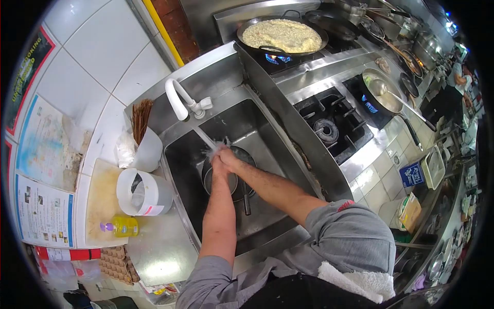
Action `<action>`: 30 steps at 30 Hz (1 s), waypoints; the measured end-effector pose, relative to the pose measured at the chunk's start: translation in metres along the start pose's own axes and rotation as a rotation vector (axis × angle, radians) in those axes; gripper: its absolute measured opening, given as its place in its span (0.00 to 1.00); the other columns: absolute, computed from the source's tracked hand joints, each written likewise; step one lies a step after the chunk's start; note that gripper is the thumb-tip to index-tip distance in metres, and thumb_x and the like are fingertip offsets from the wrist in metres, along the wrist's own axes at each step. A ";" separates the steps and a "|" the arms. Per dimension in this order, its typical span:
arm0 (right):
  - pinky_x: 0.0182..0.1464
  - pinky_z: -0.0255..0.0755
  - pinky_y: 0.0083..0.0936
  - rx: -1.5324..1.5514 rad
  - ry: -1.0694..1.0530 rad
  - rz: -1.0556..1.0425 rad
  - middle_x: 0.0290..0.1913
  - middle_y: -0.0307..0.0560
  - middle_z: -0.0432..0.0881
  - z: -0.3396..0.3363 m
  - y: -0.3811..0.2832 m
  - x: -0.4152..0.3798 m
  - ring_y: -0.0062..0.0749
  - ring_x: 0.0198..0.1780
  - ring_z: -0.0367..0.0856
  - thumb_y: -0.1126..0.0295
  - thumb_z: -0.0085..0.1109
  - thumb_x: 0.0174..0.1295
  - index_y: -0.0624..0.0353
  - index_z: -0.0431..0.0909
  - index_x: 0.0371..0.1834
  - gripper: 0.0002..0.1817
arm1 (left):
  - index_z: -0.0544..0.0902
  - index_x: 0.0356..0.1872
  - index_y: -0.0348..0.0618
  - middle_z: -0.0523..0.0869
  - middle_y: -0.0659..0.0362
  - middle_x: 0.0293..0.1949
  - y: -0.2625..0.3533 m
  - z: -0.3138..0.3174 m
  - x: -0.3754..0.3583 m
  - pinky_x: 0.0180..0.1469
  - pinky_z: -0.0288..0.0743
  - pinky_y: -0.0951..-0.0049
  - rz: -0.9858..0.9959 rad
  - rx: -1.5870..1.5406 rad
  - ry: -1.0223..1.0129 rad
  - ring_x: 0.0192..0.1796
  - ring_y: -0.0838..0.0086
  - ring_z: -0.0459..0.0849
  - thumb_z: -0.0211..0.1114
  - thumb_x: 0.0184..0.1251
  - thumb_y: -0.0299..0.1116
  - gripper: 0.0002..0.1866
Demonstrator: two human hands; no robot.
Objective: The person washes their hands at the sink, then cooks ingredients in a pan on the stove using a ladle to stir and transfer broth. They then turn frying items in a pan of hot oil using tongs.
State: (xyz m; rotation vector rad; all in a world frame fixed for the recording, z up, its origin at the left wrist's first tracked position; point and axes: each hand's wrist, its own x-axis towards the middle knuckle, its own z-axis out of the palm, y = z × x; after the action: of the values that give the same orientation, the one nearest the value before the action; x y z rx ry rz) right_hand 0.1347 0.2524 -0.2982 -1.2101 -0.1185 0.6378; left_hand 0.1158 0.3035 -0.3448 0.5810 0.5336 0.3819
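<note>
Water runs from the white faucet (177,100) and splashes over my two hands inside the steel sink (267,139). My left hand (219,166) and my right hand (230,158) are pressed together in the stream. Closed fingers of the right hand lie against the left; the left fingers are mostly hidden by splashing and by the other hand. Below them, a dark pan (244,154) rests on the sink bottom, its handle (246,203) pointing toward me. A round vessel beside it is partly covered by my forearms.
On the left ledge stand a white tub (159,193), a yellow soap bottle (125,226) and a bundle of thin sticks (140,121). Beyond the sink wall, a wide pan of food (280,36) and a pan with a ladle (381,95) sit over blue flames. A person (457,82) stands far right.
</note>
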 end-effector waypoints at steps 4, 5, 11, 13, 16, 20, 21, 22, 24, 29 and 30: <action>0.45 0.68 0.32 -0.557 0.129 -0.083 0.47 0.59 0.74 0.007 -0.003 0.005 0.47 0.47 0.73 0.72 0.46 0.51 0.60 0.72 0.44 0.16 | 0.74 0.39 0.38 0.77 0.54 0.34 -0.045 -0.082 0.094 0.42 0.74 0.63 -0.287 -0.812 -0.607 0.37 0.62 0.78 0.44 0.62 0.38 0.16; 0.45 0.68 0.32 -0.559 0.125 -0.081 0.47 0.59 0.74 0.002 -0.015 0.001 0.47 0.47 0.73 0.72 0.46 0.51 0.60 0.72 0.44 0.16 | 0.77 0.35 0.38 0.78 0.57 0.28 -0.056 -0.090 0.108 0.38 0.75 0.67 -0.211 -1.257 -0.304 0.33 0.65 0.78 0.47 0.60 0.38 0.15; 0.45 0.68 0.33 -0.750 0.115 -0.405 0.45 0.59 0.72 -0.016 -0.077 0.014 0.46 0.46 0.73 0.69 0.53 0.51 0.58 0.71 0.45 0.16 | 0.75 0.36 0.40 0.76 0.55 0.31 0.019 0.041 -0.002 0.35 0.73 0.67 -0.094 0.030 0.134 0.33 0.68 0.77 0.43 0.61 0.34 0.13; 0.48 0.66 0.33 -0.882 0.259 -0.763 0.49 0.60 0.67 -0.012 -0.094 0.026 0.48 0.48 0.69 0.67 0.55 0.53 0.57 0.68 0.50 0.20 | 0.75 0.33 0.43 0.74 0.62 0.23 0.019 0.053 -0.016 0.22 0.69 0.78 -0.103 0.113 0.154 0.21 0.80 0.71 0.48 0.58 0.29 0.07; 0.53 0.63 0.34 -0.948 0.173 -0.857 0.51 0.60 0.64 -0.010 -0.110 0.059 0.51 0.53 0.65 0.67 0.54 0.54 0.53 0.65 0.55 0.23 | 0.73 0.34 0.45 0.74 0.64 0.21 0.034 0.066 -0.034 0.21 0.66 0.81 -0.109 0.167 0.340 0.17 0.79 0.68 0.52 0.57 0.27 0.05; 0.54 0.62 0.35 -0.808 -0.103 -0.717 0.50 0.61 0.64 -0.007 -0.114 0.091 0.51 0.52 0.65 0.65 0.54 0.56 0.49 0.63 0.57 0.24 | 0.73 0.36 0.47 0.73 0.62 0.21 0.028 0.037 -0.055 0.20 0.64 0.80 -0.167 0.486 0.155 0.18 0.79 0.69 0.51 0.59 0.30 0.05; 0.53 0.63 0.35 -0.772 -0.107 -0.700 0.50 0.60 0.66 -0.005 -0.114 0.096 0.52 0.51 0.66 0.63 0.53 0.56 0.47 0.63 0.58 0.24 | 0.73 0.37 0.46 0.72 0.62 0.20 0.021 0.028 -0.064 0.20 0.65 0.77 -0.174 0.542 0.131 0.18 0.78 0.69 0.50 0.60 0.32 0.06; 0.53 0.63 0.35 -0.765 -0.116 -0.700 0.50 0.60 0.66 -0.002 -0.117 0.098 0.52 0.51 0.66 0.63 0.53 0.56 0.47 0.63 0.58 0.24 | 0.73 0.36 0.46 0.72 0.62 0.20 0.013 0.022 -0.078 0.20 0.65 0.76 -0.138 0.549 0.144 0.17 0.77 0.69 0.50 0.60 0.32 0.07; 0.53 0.63 0.36 -0.727 -0.060 -0.574 0.46 0.61 0.69 0.004 -0.120 0.102 0.53 0.50 0.67 0.63 0.52 0.57 0.47 0.64 0.56 0.22 | 0.74 0.34 0.44 0.73 0.62 0.20 -0.001 0.003 -0.108 0.20 0.65 0.76 -0.099 0.608 0.180 0.17 0.76 0.70 0.49 0.58 0.31 0.07; 0.37 0.70 0.36 -0.658 0.124 -0.454 0.27 0.54 0.75 0.018 -0.117 0.145 0.47 0.30 0.76 0.49 0.49 0.57 0.54 0.66 0.48 0.23 | 0.74 0.26 0.43 0.76 0.60 0.22 0.004 -0.041 -0.194 0.24 0.67 0.74 -0.116 0.811 0.203 0.23 0.74 0.75 0.49 0.56 0.34 0.08; 0.37 0.70 0.36 -0.653 0.112 -0.449 0.27 0.54 0.75 0.019 -0.119 0.146 0.47 0.30 0.76 0.49 0.49 0.57 0.54 0.66 0.48 0.23 | 0.74 0.25 0.43 0.75 0.60 0.23 0.006 -0.044 -0.213 0.27 0.69 0.72 -0.093 0.786 0.196 0.25 0.73 0.75 0.49 0.59 0.37 0.10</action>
State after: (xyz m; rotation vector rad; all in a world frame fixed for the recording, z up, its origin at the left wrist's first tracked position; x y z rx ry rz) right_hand 0.2936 0.3198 -0.2206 -1.7703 -0.5185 0.1257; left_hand -0.0809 0.2238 -0.2953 1.2766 0.9041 0.1260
